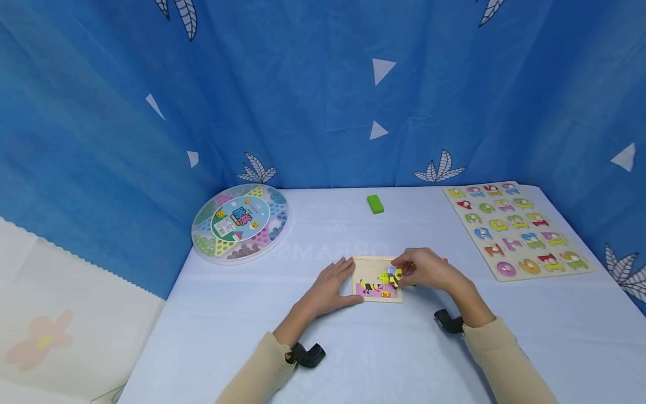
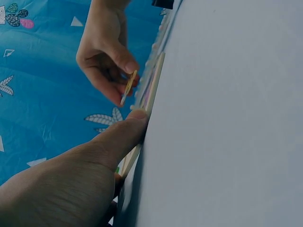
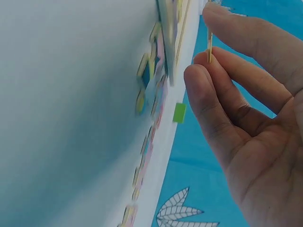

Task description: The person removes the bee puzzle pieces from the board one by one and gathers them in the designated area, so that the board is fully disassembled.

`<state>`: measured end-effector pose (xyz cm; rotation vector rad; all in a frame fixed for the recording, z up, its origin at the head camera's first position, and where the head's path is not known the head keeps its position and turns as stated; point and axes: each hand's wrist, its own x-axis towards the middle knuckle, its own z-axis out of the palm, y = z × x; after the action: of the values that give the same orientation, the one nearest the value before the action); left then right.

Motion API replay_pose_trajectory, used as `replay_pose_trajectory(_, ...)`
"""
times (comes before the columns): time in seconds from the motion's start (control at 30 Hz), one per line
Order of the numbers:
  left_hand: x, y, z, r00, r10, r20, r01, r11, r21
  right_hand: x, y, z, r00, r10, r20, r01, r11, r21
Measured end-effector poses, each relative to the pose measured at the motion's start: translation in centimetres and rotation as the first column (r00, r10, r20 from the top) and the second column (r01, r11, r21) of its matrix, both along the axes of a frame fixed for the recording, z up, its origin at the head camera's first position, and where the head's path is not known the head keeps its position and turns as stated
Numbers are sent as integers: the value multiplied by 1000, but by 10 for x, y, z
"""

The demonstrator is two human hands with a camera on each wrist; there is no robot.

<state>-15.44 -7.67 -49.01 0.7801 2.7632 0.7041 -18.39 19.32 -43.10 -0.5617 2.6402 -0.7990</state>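
Note:
A small wooden jigsaw tray (image 1: 367, 269) lies on the table, its lower part filled with pieces picturing a bee on pink. My left hand (image 1: 325, 289) holds it at the left side, thumb along the near rim and fingers at the far left corner. Over the tray's right side, my right hand (image 1: 429, 269) pinches a thin jigsaw piece (image 2: 129, 87) between thumb and fingertips. That piece stands edge-on in both wrist views, raised above the tray. Several loose jigsaw pieces (image 3: 147, 71) lie on the table beside the tray, mostly hidden by the right hand in the head view.
At the back left rests a round marble-game box (image 1: 241, 223). A green block (image 1: 375, 204) sits behind the tray. The number puzzle board (image 1: 515, 230) lies at the right. A blue patterned curtain (image 1: 323, 95) hangs along the table's back edge.

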Motion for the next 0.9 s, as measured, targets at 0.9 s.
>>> replay_pose_trajectory(0.9,-1,-1,-3,1000,1,-1,-1,1000,-2,12,45,-9,998,-65,-11,65,998,15)
